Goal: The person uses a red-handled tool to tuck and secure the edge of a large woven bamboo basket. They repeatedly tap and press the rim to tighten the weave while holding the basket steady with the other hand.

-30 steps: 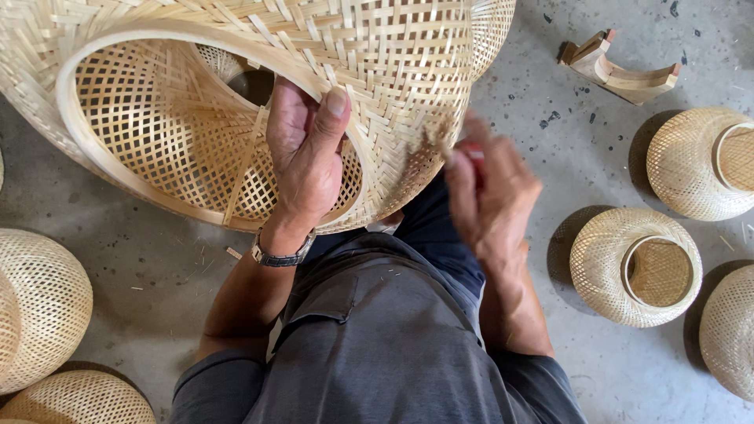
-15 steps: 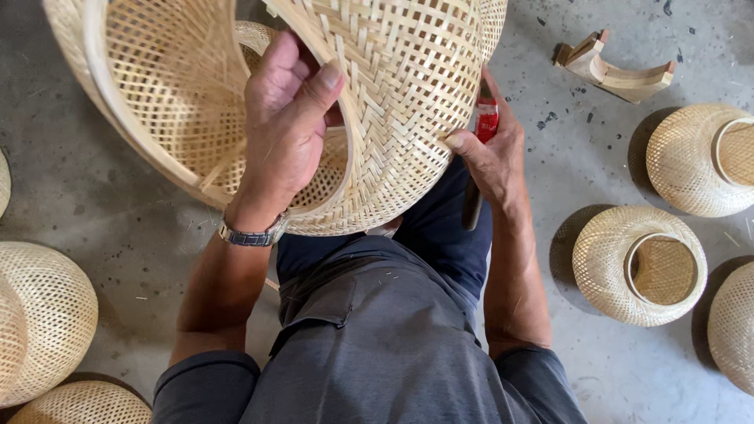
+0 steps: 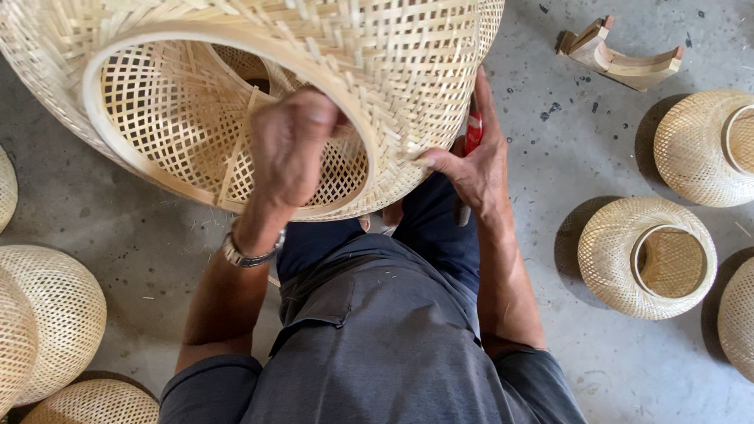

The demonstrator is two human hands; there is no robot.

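A large woven bamboo basket lies on its side over my lap, its round opening facing me. My left hand, with a wristwatch below it, reaches over the pale rim hoop and grips the rim from inside. My right hand presses against the basket's outer wall at the right, thumb on the weave, and holds a red-handled tool between palm and fingers. Most of the tool is hidden behind the hand.
Smaller woven bamboo baskets stand on the concrete floor: two at the right, one cut off at the right edge, others at the left. A curved wooden piece lies at top right.
The basket has turned so its opening faces me more fully. My left hand shifted along the rim. My right hand rose from beside my lap to the basket's outer wall.
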